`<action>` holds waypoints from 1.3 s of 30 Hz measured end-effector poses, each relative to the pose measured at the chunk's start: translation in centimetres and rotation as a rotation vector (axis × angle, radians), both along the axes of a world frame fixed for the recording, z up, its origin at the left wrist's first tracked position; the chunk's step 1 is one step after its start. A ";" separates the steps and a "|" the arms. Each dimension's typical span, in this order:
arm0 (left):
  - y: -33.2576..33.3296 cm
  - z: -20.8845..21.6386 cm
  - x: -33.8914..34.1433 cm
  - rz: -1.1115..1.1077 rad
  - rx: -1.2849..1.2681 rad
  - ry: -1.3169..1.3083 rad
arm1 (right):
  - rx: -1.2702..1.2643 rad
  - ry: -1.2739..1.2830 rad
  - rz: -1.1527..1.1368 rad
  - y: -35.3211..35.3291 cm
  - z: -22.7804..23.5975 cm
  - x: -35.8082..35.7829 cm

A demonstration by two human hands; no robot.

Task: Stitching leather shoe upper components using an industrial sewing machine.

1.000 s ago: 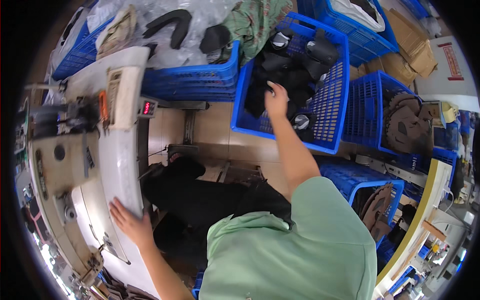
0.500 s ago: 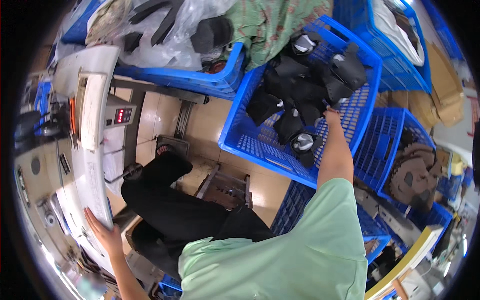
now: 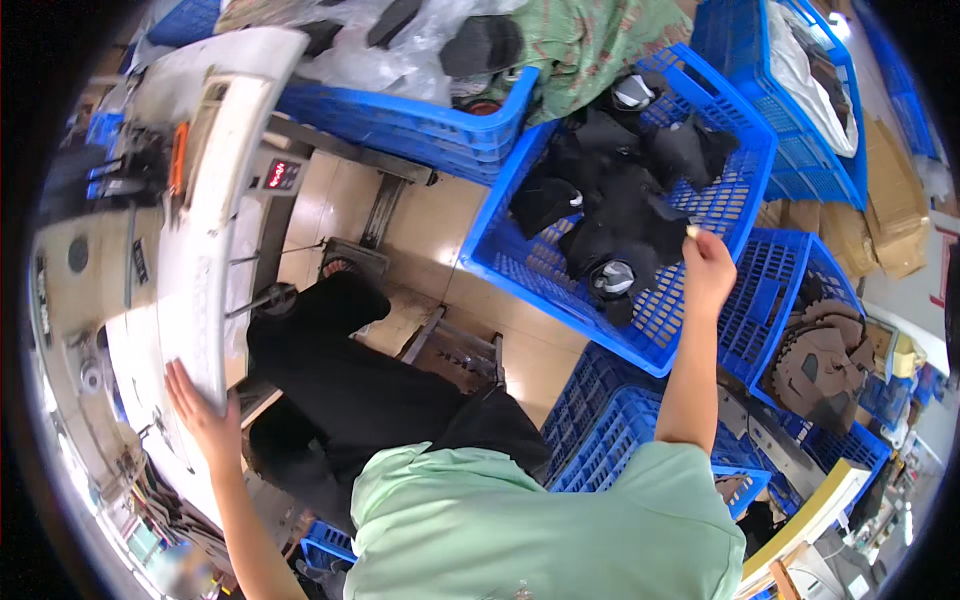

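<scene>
My left hand lies with fingers stretched out on the edge of a white worktable. Over the right side of a blue plastic basket, my right hand is closed in a pinch. Its fingertips meet the edge of a black piece that looks like a shoe upper. Several similar black pieces lie heaped in the basket, some with a white-and-grey inside showing. The pinching fingers partly hide where they grip.
Another blue crate at the far side holds clear plastic and dark pieces beside a green cloth. Brown cut pieces fill a crate at the right. A small red display sits under the table. Stacked blue crates stand by my right side.
My right hand has drawn back toward the basket's right rim with the black piece at its fingertips. The view has shifted a little; my left hand stays on the table edge.
</scene>
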State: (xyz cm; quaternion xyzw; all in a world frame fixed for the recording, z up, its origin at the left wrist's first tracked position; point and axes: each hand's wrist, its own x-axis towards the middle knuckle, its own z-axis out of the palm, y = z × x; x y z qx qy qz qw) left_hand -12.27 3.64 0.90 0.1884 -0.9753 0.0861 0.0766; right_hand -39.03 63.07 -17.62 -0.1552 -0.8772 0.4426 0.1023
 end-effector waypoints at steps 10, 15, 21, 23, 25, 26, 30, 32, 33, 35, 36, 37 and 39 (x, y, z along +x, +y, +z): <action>13.4 -7.1 -1.1 0.221 2.063 -0.060 | -1.100 -0.141 0.642 -16.9 15.6 12.3; 10.9 -7.5 3.1 0.174 2.281 0.429 | -1.408 -0.266 0.924 -21.3 17.5 14.1; 10.6 -6.9 6.0 0.201 2.172 0.724 | -1.587 -0.452 0.868 -24.6 16.7 15.2; 9.8 -5.0 7.1 0.205 1.992 0.623 | -1.255 -0.584 0.932 -26.0 15.7 15.5; 8.9 -2.5 7.8 0.198 1.813 0.526 | -0.780 -0.635 1.151 -27.1 15.3 15.6; 8.6 -1.3 8.0 0.145 1.716 0.552 | -0.807 -0.711 1.208 -27.7 15.3 15.8; 7.5 2.4 8.6 -0.087 1.608 0.555 | -0.773 -1.029 1.019 -31.2 16.0 16.2; 7.5 3.3 8.9 -0.061 1.605 0.584 | -0.775 -1.173 1.019 -33.6 15.9 16.6; 7.6 3.6 9.1 -0.054 1.600 0.593 | -0.798 -1.230 1.060 -34.7 15.6 16.9; 7.5 3.9 9.3 -0.129 1.330 0.628 | -0.857 -1.313 1.129 -35.9 15.0 18.0; 7.6 4.0 9.5 -0.119 1.321 0.610 | -0.894 -1.344 1.142 -36.1 14.6 18.7; 7.7 4.0 9.7 -0.117 1.302 0.604 | -0.930 -1.363 1.154 -36.2 14.3 19.4; 7.8 3.7 9.6 -0.036 1.343 0.617 | -1.001 -1.378 1.155 -35.8 13.6 20.9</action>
